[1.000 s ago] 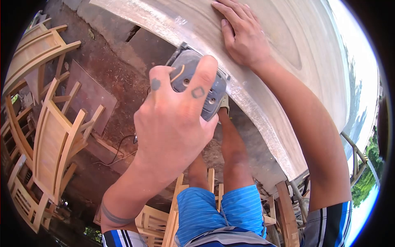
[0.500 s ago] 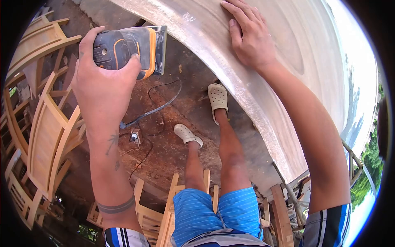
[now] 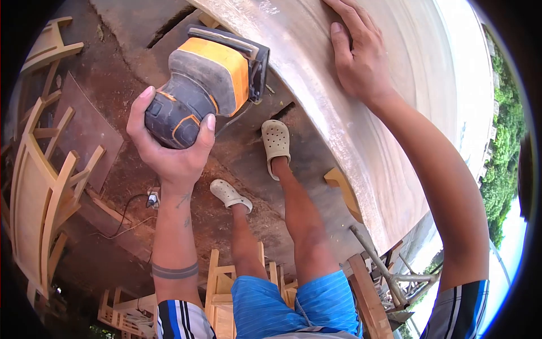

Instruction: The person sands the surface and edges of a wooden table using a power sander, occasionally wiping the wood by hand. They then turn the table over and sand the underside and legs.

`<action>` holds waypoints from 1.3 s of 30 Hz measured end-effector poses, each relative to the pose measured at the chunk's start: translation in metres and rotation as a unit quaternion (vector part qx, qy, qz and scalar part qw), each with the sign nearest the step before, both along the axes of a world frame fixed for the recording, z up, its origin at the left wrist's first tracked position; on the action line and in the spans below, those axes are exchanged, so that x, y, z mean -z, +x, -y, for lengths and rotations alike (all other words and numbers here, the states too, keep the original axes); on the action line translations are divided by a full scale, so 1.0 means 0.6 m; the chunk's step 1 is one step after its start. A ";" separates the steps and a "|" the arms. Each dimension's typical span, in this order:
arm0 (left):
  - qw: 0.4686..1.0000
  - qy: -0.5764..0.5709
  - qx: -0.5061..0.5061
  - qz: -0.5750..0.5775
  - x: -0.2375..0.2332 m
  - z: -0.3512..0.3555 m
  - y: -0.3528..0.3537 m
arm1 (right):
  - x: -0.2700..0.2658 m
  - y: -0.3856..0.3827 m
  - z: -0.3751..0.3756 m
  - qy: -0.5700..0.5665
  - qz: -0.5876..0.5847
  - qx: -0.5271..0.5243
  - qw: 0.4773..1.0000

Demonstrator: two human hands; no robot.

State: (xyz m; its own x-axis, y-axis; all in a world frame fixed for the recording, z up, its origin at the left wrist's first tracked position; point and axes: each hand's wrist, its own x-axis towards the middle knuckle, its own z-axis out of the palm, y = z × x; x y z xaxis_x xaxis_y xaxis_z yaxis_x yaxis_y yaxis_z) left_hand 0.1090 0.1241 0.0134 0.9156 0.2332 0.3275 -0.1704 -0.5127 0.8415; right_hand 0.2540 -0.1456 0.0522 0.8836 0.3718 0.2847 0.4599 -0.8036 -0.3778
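Observation:
My left hand [image 3: 172, 161] is wrapped round the dark body of a yellow-and-black power sander [image 3: 217, 68]. The sander is tilted, its flat pad facing up and to the right, beside the pale rough edge of a large wooden slab [image 3: 344, 127]. In this view the pad's corner overlaps that edge. On the slab's smooth, streaked-grain top lies my right hand [image 3: 361, 65], palm down with fingers stretched out and holding nothing.
Wooden chairs [image 3: 42, 198] stand at the left, and more chair frames [image 3: 220, 294] are behind my legs. A plugged power connection [image 3: 152, 198] lies on the dirty floor near my feet. Metal tubing [image 3: 389, 277] and a timber beam [image 3: 367, 296] are at lower right.
My left hand has brought the sander right, toward the slab's edge, and turned it so its pad faces more upward. My right hand stays on the slab, slightly lower and further right in view.

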 end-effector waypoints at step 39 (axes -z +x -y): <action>0.979 -0.094 0.085 0.158 0.103 0.080 -0.061 | -0.001 0.008 0.003 -0.002 0.005 -0.044 0.999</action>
